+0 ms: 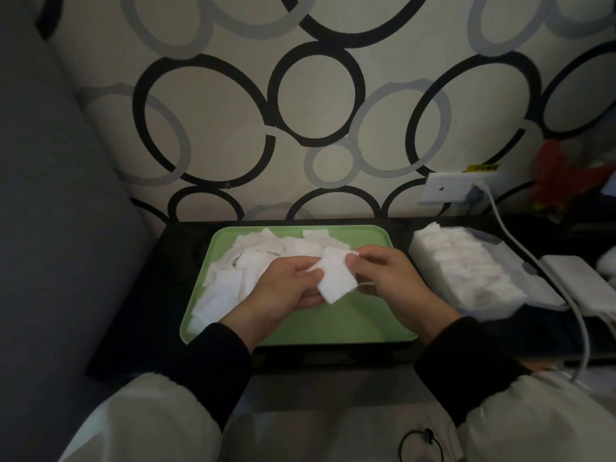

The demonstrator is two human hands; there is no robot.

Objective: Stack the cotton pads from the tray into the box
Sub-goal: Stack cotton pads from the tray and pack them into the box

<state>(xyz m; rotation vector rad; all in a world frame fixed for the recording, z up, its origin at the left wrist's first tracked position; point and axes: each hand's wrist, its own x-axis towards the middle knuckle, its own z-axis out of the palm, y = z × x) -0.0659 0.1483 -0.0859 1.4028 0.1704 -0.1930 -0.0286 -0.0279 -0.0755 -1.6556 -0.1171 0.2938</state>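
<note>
I work from a single view, the head camera; it sits above and a little behind the hands, facing forward and tipped steeply down; its wide lens bows the frame's edges. The left hand (286, 281) and right hand (383, 278) fall at the middle of my picture, close to the lens, over the green tray (350, 323); the box (493, 308) lies right of centre; the patterned wall (316, 95) fills the upper half, met nearly square-on; the sleeves (213, 371) and lap (333, 428) take the bottom edge.
</note>
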